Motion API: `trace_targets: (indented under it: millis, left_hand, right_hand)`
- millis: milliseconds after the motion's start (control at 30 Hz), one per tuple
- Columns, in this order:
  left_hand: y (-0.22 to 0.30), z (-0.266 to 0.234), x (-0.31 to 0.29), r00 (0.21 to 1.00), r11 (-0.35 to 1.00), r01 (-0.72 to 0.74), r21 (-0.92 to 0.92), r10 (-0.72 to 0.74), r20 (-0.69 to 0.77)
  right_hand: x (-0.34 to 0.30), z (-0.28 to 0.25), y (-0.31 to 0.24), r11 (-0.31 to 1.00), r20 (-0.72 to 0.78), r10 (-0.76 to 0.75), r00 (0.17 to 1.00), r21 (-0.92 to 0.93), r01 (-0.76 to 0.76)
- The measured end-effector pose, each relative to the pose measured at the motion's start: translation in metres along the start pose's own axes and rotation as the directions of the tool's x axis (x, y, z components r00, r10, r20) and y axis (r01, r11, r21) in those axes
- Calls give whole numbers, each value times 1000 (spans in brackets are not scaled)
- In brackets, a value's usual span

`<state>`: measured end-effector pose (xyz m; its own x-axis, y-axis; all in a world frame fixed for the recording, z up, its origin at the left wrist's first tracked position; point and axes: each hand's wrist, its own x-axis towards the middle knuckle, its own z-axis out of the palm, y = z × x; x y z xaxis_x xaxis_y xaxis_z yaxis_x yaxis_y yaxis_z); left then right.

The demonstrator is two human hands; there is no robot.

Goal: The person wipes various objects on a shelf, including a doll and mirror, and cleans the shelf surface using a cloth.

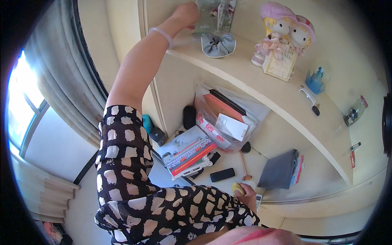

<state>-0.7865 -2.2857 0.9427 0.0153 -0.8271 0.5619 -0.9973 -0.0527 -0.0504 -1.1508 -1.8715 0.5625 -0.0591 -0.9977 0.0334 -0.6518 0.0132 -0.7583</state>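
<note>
My left arm, wearing a pale bangle (163, 36), reaches up to the upper shelf. There my left hand (187, 15) is closed at the left edge of a clear glass ornament (208, 20); its fingertips are mostly hidden. Just in front of the glass, a grey scrunchie (218, 44) sits in a shallow dish on the shelf. Lower down, close to my body, my right hand (247, 197) is closed around a crumpled yellow cloth (237, 188).
The curved shelf (249, 83) carries a doll-couple figurine (283, 41), a blue ornament (316, 81), a white-handled tool (309, 100) and a small glass bottle (355, 112). Below are a plastic bag (228, 118), books (190, 151), a black case (222, 174) and a grey folder (279, 169). Curtains (61, 69) hang left.
</note>
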Motion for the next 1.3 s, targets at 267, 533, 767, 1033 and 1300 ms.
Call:
trace_targets:
  millis: [267,533,767,1033,1300]
  left_hand:
    - [89,28,63,895,909,-417,6,411,-173]
    - [107,41,79,994,802,67,-594,-4,106]
    - [118,29,59,996,860,4,-510,-48,-75]
    - [89,21,71,783,760,-578,298,619,-60]
    - [92,-74,-42,779,187,128,-974,588,216]
  right_hand:
    - [0,-1,0,999,-33,47,998,-24,-48]
    - [-18,-2,-2,997,-71,80,994,-12,-81]
    - [-23,2,-3,996,-121,89,989,1,-90]
    - [-21,12,-2,1000,-122,0,992,-27,-3]
    - [-37,6,8,997,-119,44,992,-51,-50]
